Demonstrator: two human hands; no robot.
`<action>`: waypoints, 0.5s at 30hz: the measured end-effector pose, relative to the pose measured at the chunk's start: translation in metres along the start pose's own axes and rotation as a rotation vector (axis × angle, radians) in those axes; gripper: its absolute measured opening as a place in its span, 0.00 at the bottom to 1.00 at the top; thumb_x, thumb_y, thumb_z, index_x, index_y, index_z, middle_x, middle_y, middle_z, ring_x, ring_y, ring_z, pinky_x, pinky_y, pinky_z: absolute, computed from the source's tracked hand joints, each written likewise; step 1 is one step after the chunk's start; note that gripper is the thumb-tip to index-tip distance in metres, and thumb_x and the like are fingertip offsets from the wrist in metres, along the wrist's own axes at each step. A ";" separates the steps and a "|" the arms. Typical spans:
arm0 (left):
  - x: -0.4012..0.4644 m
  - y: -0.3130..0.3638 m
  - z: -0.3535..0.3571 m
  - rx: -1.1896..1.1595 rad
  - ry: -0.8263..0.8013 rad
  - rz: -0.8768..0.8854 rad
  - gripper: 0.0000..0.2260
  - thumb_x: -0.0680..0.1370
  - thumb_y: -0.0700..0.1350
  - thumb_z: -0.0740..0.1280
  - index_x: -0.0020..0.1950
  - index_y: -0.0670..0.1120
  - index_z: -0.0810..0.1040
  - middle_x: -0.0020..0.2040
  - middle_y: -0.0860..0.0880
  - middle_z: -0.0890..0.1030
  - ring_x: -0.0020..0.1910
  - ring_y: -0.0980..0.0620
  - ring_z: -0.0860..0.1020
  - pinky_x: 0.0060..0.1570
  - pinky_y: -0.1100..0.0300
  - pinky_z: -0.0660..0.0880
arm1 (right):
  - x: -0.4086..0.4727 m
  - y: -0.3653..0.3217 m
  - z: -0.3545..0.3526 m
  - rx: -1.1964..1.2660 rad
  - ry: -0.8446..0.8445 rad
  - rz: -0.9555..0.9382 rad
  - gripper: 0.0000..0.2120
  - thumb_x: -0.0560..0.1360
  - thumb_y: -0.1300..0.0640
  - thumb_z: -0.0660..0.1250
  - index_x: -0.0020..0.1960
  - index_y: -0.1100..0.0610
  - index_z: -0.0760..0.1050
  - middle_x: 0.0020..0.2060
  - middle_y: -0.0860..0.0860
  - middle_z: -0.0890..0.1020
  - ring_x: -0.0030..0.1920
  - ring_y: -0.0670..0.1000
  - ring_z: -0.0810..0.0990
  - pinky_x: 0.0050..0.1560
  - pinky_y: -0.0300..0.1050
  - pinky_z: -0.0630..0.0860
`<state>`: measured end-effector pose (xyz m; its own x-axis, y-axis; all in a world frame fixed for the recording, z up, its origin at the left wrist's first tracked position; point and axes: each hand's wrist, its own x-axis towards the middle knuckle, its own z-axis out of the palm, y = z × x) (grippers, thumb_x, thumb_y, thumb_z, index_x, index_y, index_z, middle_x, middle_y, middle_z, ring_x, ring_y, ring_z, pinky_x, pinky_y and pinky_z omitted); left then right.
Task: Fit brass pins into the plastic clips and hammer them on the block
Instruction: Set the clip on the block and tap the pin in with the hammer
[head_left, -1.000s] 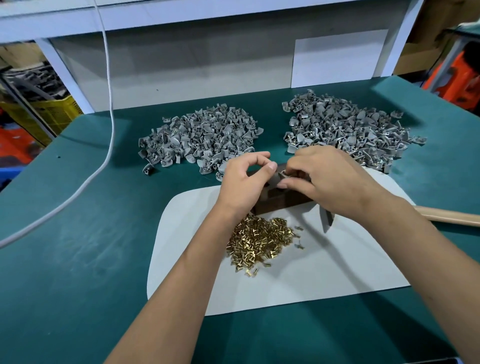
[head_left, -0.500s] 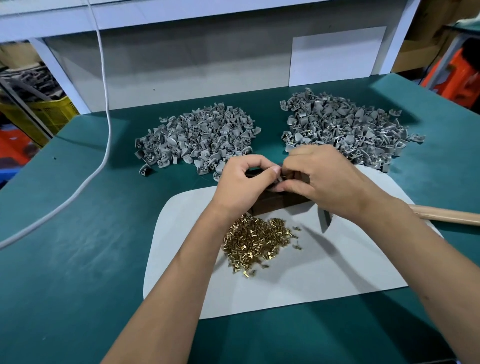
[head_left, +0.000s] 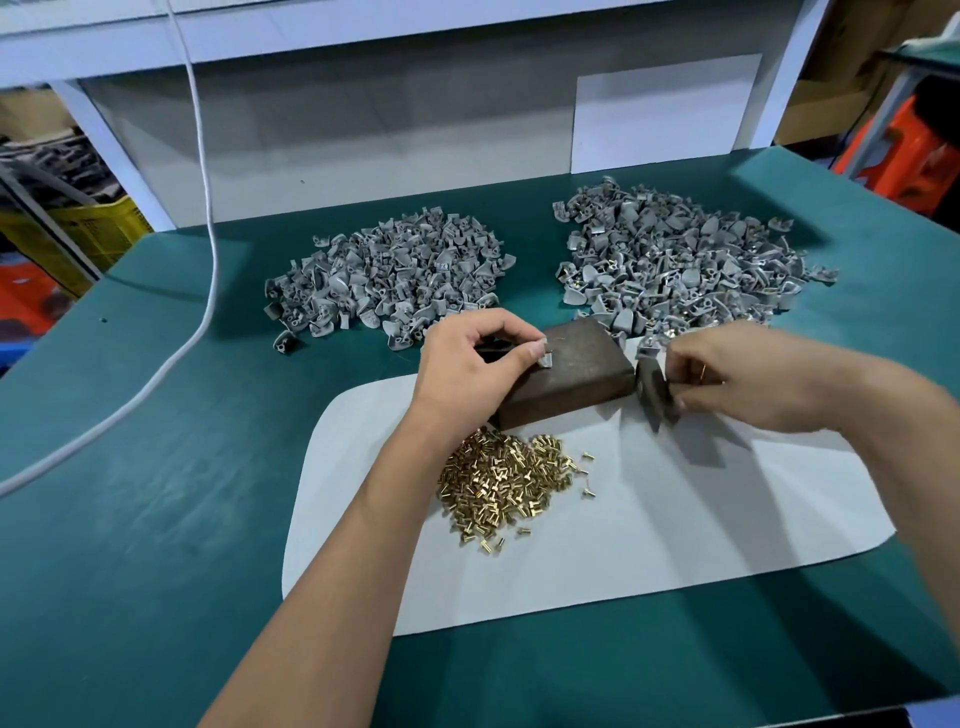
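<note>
left hand (head_left: 467, 364) pinches small grey plastic clip (head_left: 544, 357) on dark rectangular block (head_left: 571, 371) | right hand (head_left: 748, 382), blurred, fingers curled at hammer head (head_left: 655, 392) just right of block, contact unclear

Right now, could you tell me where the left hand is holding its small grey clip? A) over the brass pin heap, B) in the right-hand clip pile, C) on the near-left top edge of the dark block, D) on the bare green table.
C: the left hand pinches the grey clip against the top of the dark block, behind the brass pins.
</note>
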<state>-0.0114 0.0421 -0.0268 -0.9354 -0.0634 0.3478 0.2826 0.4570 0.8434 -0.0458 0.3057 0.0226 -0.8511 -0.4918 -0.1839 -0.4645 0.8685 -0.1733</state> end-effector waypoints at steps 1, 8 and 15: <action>0.000 0.000 -0.001 0.000 0.001 -0.003 0.02 0.75 0.41 0.77 0.44 0.47 0.87 0.42 0.54 0.86 0.46 0.54 0.83 0.52 0.54 0.80 | 0.000 0.000 -0.002 0.068 0.026 0.003 0.08 0.79 0.59 0.68 0.42 0.50 0.75 0.36 0.45 0.81 0.36 0.43 0.78 0.35 0.35 0.70; 0.000 -0.002 -0.002 0.006 0.029 0.018 0.02 0.74 0.41 0.78 0.46 0.46 0.89 0.43 0.53 0.87 0.45 0.55 0.84 0.51 0.55 0.81 | 0.003 -0.029 -0.012 0.288 0.399 -0.037 0.14 0.83 0.56 0.61 0.39 0.50 0.71 0.34 0.46 0.79 0.34 0.44 0.77 0.34 0.40 0.68; 0.001 -0.003 -0.001 -0.041 0.037 0.002 0.08 0.73 0.37 0.78 0.42 0.51 0.87 0.39 0.55 0.86 0.40 0.58 0.83 0.45 0.63 0.78 | 0.013 -0.069 0.000 0.205 0.524 -0.196 0.06 0.84 0.52 0.59 0.51 0.50 0.74 0.44 0.52 0.81 0.44 0.59 0.79 0.45 0.54 0.76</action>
<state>-0.0128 0.0402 -0.0284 -0.9265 -0.0950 0.3640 0.2941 0.4206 0.8583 -0.0243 0.2392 0.0327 -0.7856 -0.5005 0.3638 -0.6131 0.7090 -0.3483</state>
